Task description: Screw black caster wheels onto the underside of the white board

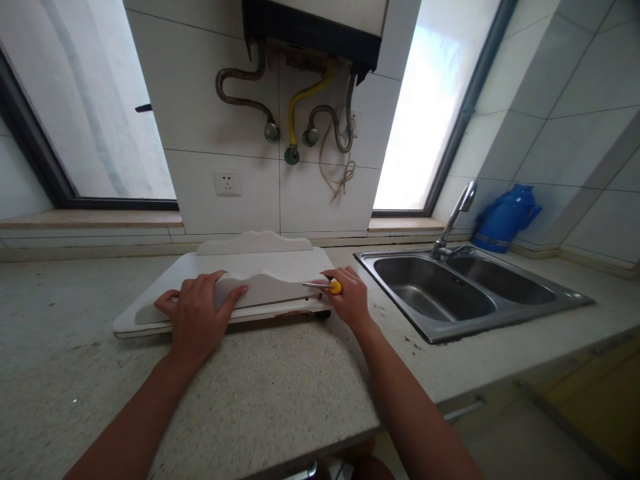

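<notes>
A white board assembly (170, 275) with low wavy-edged side panels lies on the countertop in front of me. My left hand (197, 313) is wrapped over the left part of the near wavy panel (270, 288), thumb along its front face and fingers behind. My right hand (350, 293) is closed round a screwdriver (335, 287) with a yellow handle, its metal shaft pointing left across the panel's front. That hand's fingers also rest at the panel's right end. Small dark holes show low on the panel near the right hand. A second wavy panel (255, 243) stands along the far side.
The speckled countertop (280, 380) extends around the board. To the right is a double steel sink (430, 333) with a faucet (453, 220), and a blue jug (506, 219) in the corner. A water heater (315, 33) with hoses hangs above a wall socket (227, 183).
</notes>
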